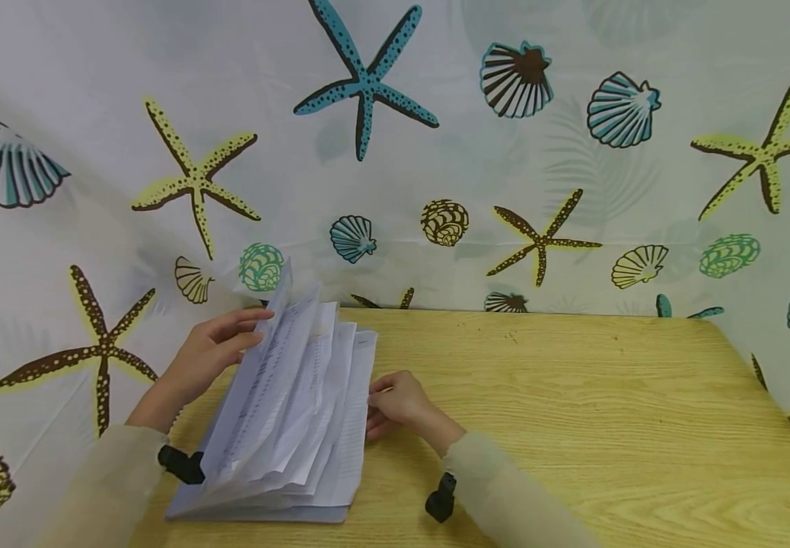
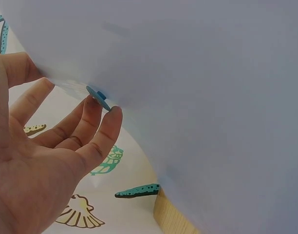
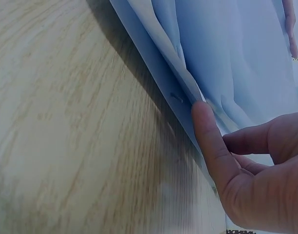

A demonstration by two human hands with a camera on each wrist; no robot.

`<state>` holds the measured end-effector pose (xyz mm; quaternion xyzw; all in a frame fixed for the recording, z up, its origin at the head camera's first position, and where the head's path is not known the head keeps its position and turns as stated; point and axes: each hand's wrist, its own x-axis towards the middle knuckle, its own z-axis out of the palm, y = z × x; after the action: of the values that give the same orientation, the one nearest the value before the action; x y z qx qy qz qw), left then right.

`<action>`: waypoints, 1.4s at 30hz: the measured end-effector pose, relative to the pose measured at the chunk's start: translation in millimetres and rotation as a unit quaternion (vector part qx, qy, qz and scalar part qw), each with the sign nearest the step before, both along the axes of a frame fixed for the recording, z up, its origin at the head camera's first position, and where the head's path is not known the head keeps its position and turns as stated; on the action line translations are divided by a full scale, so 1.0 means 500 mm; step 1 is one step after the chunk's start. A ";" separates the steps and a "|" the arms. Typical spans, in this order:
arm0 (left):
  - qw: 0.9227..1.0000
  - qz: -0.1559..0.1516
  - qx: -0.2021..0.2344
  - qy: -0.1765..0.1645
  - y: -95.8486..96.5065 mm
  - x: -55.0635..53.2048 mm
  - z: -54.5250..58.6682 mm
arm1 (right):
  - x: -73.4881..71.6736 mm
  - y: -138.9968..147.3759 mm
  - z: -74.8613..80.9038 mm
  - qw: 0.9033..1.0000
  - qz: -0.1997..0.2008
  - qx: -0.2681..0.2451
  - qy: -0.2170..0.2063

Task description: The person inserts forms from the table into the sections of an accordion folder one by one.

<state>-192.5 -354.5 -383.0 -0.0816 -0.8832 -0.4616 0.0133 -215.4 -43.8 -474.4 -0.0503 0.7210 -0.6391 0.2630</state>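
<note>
A pale blue plastic document folder [image 1: 265, 514] lies opened at the left of the table, with printed sheets [image 1: 320, 373] fanned out in it. Its front cover [image 2: 202, 97] is raised and leans to the left. My left hand [image 1: 211, 352] holds that cover near its upper outer edge, its fingers beside a round blue button [image 2: 98, 97]. At the folder's right edge is my right hand [image 1: 398, 399], fingers curled around the sheets' edge. One fingertip [image 3: 202, 111] presses against the layered edge, just above the back cover [image 3: 173, 97].
The wooden table [image 1: 573, 403] stretches away to the right of the folder. Behind and to both sides hangs a white cloth [image 1: 436, 160] printed with starfish and shells. A black wrist camera [image 1: 441, 498] sits under the right forearm.
</note>
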 end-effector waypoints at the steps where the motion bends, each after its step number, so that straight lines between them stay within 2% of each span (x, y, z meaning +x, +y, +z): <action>1: 1.000 0.001 -0.001 0.000 0.000 0.000 0.000 | 0.000 -0.002 -0.001 1.000 -0.001 0.000 0.001; 9: 1.000 -0.006 0.006 0.006 0.002 0.000 -0.004 | 0.003 -0.013 -0.002 1.000 -0.006 0.012 0.002; 22: 1.000 -0.013 0.009 0.008 0.005 0.002 -0.002 | 0.002 -0.031 -0.006 1.000 -0.017 0.001 -0.004; 32: 0.999 -0.016 0.029 -0.013 0.005 0.004 -0.002 | -0.001 -0.043 -0.017 1.000 -0.016 -0.014 -0.010; 42: 0.999 -0.020 0.034 -0.014 0.003 0.004 -0.002 | -0.002 -0.049 -0.025 0.999 -0.008 -0.023 -0.030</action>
<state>-190.3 -353.2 -384.0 -0.0926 -0.8652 -0.4928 -0.0056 -216.4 -68.4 -487.0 -0.0312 0.6982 -0.6588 0.2785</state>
